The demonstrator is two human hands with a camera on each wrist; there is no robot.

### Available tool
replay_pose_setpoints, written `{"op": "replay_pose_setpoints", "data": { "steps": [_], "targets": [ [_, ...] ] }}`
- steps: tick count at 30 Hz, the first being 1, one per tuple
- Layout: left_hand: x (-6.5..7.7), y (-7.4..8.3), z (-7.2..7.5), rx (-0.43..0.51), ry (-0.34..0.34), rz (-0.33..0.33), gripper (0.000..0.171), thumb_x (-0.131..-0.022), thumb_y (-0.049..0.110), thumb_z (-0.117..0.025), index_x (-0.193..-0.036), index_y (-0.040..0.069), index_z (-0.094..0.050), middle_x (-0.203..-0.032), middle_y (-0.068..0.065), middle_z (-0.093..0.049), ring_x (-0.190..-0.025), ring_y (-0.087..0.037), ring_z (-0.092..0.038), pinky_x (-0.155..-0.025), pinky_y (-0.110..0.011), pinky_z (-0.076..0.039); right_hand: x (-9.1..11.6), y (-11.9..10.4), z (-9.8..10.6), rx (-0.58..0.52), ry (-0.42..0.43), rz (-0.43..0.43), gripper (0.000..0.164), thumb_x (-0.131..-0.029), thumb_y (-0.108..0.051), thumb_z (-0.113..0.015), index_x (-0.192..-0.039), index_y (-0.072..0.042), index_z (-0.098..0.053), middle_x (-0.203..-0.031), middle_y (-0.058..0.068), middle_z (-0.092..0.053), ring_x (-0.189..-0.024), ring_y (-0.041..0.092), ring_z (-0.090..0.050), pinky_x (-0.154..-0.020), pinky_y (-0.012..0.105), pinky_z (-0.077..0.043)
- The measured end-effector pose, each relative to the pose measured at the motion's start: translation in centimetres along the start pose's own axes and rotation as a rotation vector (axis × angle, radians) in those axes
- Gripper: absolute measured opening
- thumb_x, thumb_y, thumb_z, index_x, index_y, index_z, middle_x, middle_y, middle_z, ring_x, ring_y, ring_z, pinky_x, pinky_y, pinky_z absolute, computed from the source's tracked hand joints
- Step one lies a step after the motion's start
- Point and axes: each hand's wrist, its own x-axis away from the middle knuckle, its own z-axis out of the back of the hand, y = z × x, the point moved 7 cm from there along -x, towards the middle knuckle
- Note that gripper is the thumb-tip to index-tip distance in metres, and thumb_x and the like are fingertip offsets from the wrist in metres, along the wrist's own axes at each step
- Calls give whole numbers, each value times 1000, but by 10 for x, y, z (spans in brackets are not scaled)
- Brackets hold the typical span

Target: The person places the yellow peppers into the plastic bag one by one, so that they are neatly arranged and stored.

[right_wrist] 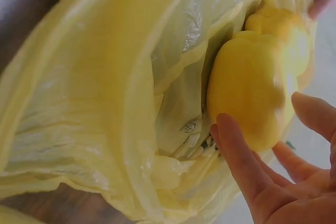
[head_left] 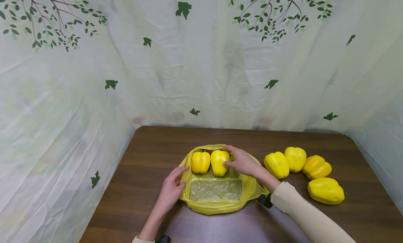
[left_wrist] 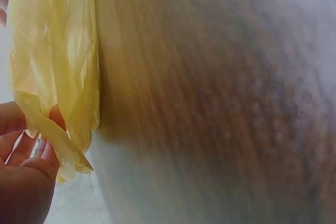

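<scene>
A yellow plastic bag (head_left: 217, 206) lies spread on the table with its mouth facing up. Inside it, at the back, two yellow bell peppers stand side by side: the left pepper (head_left: 200, 162) and the right pepper (head_left: 219, 166). My right hand (head_left: 242, 161) reaches over the bag's right rim, and its thumb and fingers lie loosely spread about the right pepper (right_wrist: 249, 87). At the left rim, my left hand (head_left: 172, 187) has its fingers curled at the bag's edge. A strip of the bag (left_wrist: 58, 142) passes between these fingers in the left wrist view.
Several more yellow bell peppers (head_left: 326, 191) lie on the brown wooden table (head_left: 151, 155) to the right of the bag, near my right forearm. A pale curtain (head_left: 214, 71) printed with leaves hangs behind the table and along its sides.
</scene>
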Motion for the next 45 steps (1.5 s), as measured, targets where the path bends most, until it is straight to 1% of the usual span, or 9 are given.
{"op": "replay_pose_setpoints", "data": {
  "steps": [7,12,19,22,27,31,36,40,45],
  "targets": [
    [0,2,0,-16,9,-4,51,-81,-16,-65,-124,11,-67,-124,-2,-61,-93,-22,-56,-78,-30,-51,14,4,4,-82,3,-28,58,-91,-21,-72,-142,-9,-48,-142,9,-51,-114,30,-61,-92,45,-50],
    [0,2,0,-17,9,0,51,-81,-16,-65,-124,10,-67,-124,-3,-61,-93,-22,-56,-78,-30,-51,28,6,7,-114,18,-45,58,-91,-23,-71,-143,-11,-47,-144,8,-49,-115,35,-60,-90,47,-51],
    [0,1,-1,-32,16,-5,51,-81,-16,-64,-124,10,-67,-125,-3,-61,-94,-22,-57,-80,-31,-51,50,9,8,-146,63,-6,54,-92,-21,-70,-142,-14,-50,-143,5,-50,-112,30,-62,-84,43,-54],
    [-1,1,0,-37,24,-10,51,-80,-17,-63,-124,10,-67,-125,-3,-62,-94,-22,-57,-79,-31,-51,60,9,8,-162,65,8,52,-94,-21,-68,-142,-15,-50,-144,6,-49,-114,30,-61,-84,43,-54],
    [-1,0,-1,-36,27,-16,52,-80,-18,-62,-124,10,-67,-124,-4,-62,-93,-22,-56,-78,-30,-50,75,13,9,-198,79,-14,50,-94,-22,-68,-140,-18,-51,-143,8,-50,-116,32,-59,-88,46,-52],
    [-1,-1,-1,-26,31,-14,51,-80,-18,-62,-123,10,-67,-122,-4,-62,-92,-22,-57,-78,-30,-51,86,18,10,-225,99,-32,49,-93,-25,-69,-139,-22,-52,-140,5,-52,-116,31,-60,-91,48,-50],
    [-1,-2,-1,-25,38,-15,51,-79,-18,-63,-122,10,-68,-121,-3,-63,-91,-22,-56,-77,-30,-51,98,24,11,-230,112,-65,48,-93,-25,-68,-139,-25,-52,-138,4,-54,-116,29,-59,-88,44,-52],
    [-2,-1,-2,-18,42,-16,50,-80,-16,-64,-122,10,-68,-120,-3,-63,-91,-22,-56,-77,-30,-50,107,29,15,-223,145,-93,49,-93,-25,-69,-138,-26,-52,-136,8,-55,-116,29,-59,-86,43,-53],
    [-2,-1,-2,-11,51,-13,49,-80,-17,-63,-121,9,-68,-120,-3,-63,-90,-22,-56,-76,-29,-50,119,33,20,-226,204,-85,48,-93,-22,-69,-138,-21,-53,-135,10,-56,-114,29,-60,-87,44,-52]
  ]
}}
